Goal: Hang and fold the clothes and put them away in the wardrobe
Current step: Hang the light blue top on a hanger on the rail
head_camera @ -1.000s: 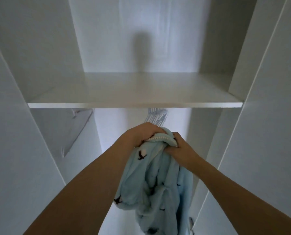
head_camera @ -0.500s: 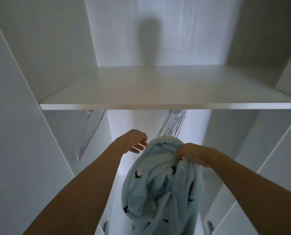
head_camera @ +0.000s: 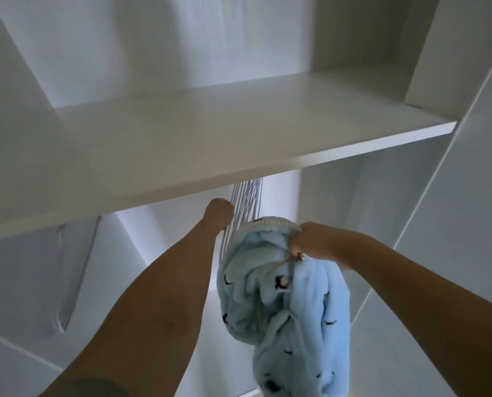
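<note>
Right hand [head_camera: 310, 243] bunches the blue robe [head_camera: 285, 299] by its collar, holding it up just under the shelf [head_camera: 239, 144] so it hangs free beside the hangers [head_camera: 246, 202]. Left hand [head_camera: 218, 214] reaches into those hangers, likely for one; its grip can't be made out.

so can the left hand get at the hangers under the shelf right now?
Probably yes. The left hand is already up against the bunch of white hangers below the shelf, nothing between them. The right hand holds the blue garment off to the side, clear of that path.
</note>
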Available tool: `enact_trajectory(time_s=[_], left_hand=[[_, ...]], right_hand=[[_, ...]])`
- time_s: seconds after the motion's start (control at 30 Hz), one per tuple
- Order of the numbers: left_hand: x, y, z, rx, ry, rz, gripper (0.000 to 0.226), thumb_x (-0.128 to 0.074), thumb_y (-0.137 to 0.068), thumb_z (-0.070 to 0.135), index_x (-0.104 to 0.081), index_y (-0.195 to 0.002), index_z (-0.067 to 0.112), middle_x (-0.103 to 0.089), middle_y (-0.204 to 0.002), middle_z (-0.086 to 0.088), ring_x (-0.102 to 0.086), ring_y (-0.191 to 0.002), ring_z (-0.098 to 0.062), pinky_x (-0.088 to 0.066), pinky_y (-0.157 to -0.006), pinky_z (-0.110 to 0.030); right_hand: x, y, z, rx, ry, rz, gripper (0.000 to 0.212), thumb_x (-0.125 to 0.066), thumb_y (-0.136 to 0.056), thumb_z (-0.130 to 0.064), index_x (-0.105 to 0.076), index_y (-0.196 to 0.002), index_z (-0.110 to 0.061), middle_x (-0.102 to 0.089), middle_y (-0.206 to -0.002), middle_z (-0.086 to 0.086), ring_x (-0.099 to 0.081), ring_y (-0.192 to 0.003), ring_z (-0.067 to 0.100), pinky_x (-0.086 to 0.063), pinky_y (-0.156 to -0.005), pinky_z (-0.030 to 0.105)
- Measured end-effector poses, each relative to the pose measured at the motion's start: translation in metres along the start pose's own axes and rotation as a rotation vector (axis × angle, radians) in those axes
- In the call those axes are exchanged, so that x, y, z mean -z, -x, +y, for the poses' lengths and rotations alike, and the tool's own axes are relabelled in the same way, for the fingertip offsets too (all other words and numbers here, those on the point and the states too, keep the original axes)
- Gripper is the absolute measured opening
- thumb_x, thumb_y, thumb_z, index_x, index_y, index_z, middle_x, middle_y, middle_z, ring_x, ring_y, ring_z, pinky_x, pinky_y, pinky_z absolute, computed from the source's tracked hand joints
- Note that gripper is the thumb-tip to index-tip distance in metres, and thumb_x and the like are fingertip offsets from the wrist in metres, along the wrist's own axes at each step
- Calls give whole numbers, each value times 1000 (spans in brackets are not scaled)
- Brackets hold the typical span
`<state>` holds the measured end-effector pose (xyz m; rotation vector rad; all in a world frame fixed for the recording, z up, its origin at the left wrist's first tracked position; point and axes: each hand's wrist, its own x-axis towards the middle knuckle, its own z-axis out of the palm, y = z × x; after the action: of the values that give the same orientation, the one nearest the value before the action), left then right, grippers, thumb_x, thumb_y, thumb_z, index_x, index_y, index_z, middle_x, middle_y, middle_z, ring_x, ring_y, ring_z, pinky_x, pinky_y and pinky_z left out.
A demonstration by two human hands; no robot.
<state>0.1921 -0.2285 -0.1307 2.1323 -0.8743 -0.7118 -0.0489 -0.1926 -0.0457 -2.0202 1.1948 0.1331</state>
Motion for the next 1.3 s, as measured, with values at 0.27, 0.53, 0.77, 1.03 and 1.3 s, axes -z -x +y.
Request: enact_trajectory(time_s=[0.27, 0.53, 0.77, 1.03, 1.3], left_hand=[[-16, 10, 10, 114, 255, -85, 16, -47, -96, 2, -57, -84, 2, -58, -75, -17, -59, -64, -27, -57, -68, -40], [-22, 8, -9, 83, 485, 48, 23, -35, -101, 15, -56, -108, 9, -45, -72, -4, -36, -58, -14, -35, -51, -26], [-4, 24, -25, -81, 362, 277, 26, -31, -100, 12, -57, -102, 10, -56, -95, -8, -51, -75, -20, -43, -66, -29], [2, 106, -67, -117, 208, 439, 29, -33, -104, 20, -59, -109, 8, -57, -93, 4, -53, -85, -15, -38, -74, -25], [33, 238, -95, -84, -217, 627, 19, -37, -99, 16, -55, -92, 17, -61, -75, -1, -57, -69, -25, -40, -61, -31]], right_hand=[[4, -4, 11, -58, -111, 80, 6, -54, -82, -7, -53, -77, -6, -50, -74, 8, -41, -65, 19, -35, -61, 27], [-2, -7, 18, -57, 94, 2, 24, -47, -87, -2, -58, -108, 2, -53, -87, 9, -43, -73, 20, -37, -64, 26], [-6, -6, 16, -76, 251, 57, 11, -39, -93, -4, -47, -88, -8, -43, -76, 1, -36, -61, 10, -30, -52, 19], [-17, -9, 27, 7, 303, 131, 12, -41, -97, -6, -51, -104, -6, -45, -75, 0, -42, -63, 9, -34, -54, 18], [-31, 30, 38, 146, 331, 269, 5, -38, -94, -8, -36, -99, -8, -57, -107, 18, -54, -85, 30, -37, -69, 30]])
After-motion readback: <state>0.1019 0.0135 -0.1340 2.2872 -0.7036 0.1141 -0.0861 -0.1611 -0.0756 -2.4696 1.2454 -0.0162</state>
